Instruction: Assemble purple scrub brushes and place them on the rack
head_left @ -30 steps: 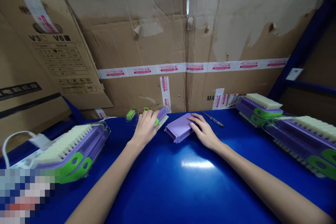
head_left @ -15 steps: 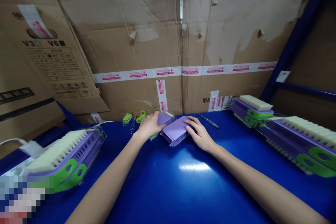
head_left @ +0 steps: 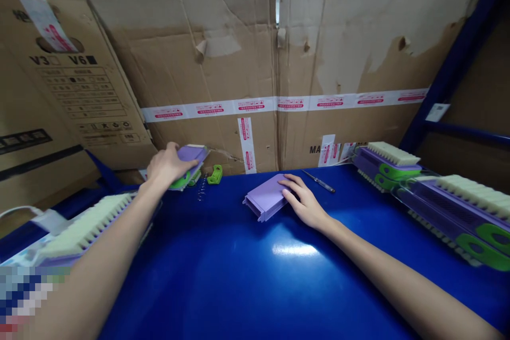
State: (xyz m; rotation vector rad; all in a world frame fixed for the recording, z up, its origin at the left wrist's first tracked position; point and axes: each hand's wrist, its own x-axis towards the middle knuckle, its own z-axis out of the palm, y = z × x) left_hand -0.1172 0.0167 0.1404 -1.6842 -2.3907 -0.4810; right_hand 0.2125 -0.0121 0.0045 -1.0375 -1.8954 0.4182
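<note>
My left hand (head_left: 165,166) is closed round a purple and green brush piece (head_left: 193,155), held up at the back left near the cardboard. My right hand (head_left: 303,199) grips the right end of a purple plastic housing (head_left: 266,196) that lies on the blue table, its hollow open end facing me. Between the hands, close to the back edge, lie a metal spring (head_left: 203,187) and a green plastic clip (head_left: 215,174). A small green part (head_left: 194,178) sits partly hidden under the held brush piece. Behind my right hand lies a screwdriver (head_left: 319,181).
Whole purple and green double brushes with cream bristles stand at the left (head_left: 85,228) and at the right (head_left: 458,212), another right one (head_left: 386,164) farther back. Cardboard sheets (head_left: 215,74) wall off the back. A white plug (head_left: 50,221) with a cable is at the left.
My left hand has carried the purple and green brush piece leftward and up, away from the housing. My right hand and the housing have stayed in place.
</note>
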